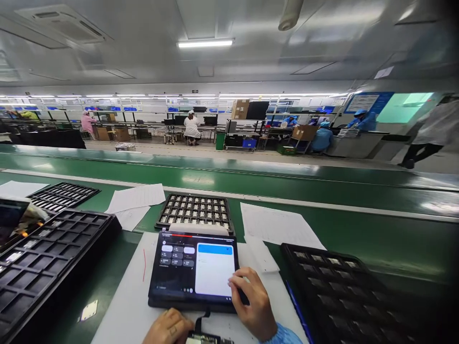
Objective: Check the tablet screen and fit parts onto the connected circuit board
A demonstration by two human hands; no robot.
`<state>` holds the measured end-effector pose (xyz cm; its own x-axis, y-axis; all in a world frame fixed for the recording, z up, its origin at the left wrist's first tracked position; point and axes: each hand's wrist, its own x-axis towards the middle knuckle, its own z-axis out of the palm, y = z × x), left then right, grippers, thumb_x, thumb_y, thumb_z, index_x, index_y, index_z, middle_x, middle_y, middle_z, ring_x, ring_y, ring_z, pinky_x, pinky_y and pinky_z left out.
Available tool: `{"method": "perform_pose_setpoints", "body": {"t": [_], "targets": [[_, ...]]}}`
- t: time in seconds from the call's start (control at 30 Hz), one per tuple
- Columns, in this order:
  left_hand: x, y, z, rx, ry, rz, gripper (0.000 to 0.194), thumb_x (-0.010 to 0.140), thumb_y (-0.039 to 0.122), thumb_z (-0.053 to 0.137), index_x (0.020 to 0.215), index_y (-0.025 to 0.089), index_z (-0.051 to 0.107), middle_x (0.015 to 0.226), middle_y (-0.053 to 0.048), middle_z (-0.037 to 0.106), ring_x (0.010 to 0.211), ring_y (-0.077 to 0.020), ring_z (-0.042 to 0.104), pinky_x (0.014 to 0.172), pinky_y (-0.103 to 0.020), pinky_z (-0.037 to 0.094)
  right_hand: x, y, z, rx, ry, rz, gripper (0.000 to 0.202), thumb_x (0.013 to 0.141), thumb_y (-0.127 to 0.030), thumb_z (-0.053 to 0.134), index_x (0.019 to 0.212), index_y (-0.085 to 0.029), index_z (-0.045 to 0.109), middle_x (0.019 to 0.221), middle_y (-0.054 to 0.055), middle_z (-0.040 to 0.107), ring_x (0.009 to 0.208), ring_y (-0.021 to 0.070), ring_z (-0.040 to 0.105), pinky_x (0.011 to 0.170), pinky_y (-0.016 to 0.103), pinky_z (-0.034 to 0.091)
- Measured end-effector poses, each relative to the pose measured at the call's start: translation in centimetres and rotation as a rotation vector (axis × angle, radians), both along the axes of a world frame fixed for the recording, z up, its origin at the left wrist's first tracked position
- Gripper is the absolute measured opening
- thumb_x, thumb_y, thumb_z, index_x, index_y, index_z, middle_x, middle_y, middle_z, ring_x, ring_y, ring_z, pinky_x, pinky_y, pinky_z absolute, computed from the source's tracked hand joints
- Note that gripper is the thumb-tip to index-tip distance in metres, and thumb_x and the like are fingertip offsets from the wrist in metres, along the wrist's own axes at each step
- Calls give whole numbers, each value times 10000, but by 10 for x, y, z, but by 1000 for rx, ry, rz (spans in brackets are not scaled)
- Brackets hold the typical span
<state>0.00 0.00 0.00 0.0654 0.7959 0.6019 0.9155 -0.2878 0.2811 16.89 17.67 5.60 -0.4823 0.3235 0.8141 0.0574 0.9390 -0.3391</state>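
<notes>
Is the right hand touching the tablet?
Yes, the right hand rests with its fingers on the lower right corner of the tablet screen.

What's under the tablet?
The tablet lies on a white sheet on the green table. The right hand rests on its corner. A black cable comes out below; the sheet beneath stays hidden.

The green bench (358, 234) carries black trays (46, 258) at left, right and far middle, white paper sheets (138, 197), and a near white mat (129, 306).
</notes>
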Motion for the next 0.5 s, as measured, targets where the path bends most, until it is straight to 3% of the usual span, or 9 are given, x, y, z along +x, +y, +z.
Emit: {"method": "perform_pose_setpoints", "body": {"t": [0.1, 0.23, 0.33, 0.5], "targets": [[0, -3, 0, -16, -17, -7, 213, 925, 111, 329, 926, 199, 523, 669, 3, 596, 605, -127, 554, 545, -189, 447, 0, 1, -1, 0, -15, 4, 148, 822, -66, 455, 865, -172, 548, 834, 73, 539, 815, 200, 537, 679, 348, 504], [2, -7, 4, -152, -53, -4, 229, 896, 60, 363, 981, 198, 525, 742, -17, 616, 689, -140, 578, 622, -209, 471, 2, 4, -2, 11, -55, -33, 201, 822, -88, 463, 966, -178, 570, 887, 88, 598, 877, 221, 570, 708, 371, 524], [3, -9, 6, -183, -46, 17, 236, 889, 60, 367, 985, 202, 529, 752, -22, 615, 697, -148, 581, 625, -221, 476, 4, 3, -1, 58, -124, -38, 218, 792, -109, 477, 935, -189, 620, 1005, 133, 614, 984, 274, 579, 782, 470, 510], [5, -9, 11, -161, -25, 15, 228, 883, 57, 366, 965, 194, 530, 737, -22, 618, 669, -145, 582, 594, -211, 476, 3, -5, 9, 72, -512, 183, 337, 713, -94, 519, 993, -222, 655, 992, 77, 679, 1266, 352, 348, 962, 679, 297]]}}
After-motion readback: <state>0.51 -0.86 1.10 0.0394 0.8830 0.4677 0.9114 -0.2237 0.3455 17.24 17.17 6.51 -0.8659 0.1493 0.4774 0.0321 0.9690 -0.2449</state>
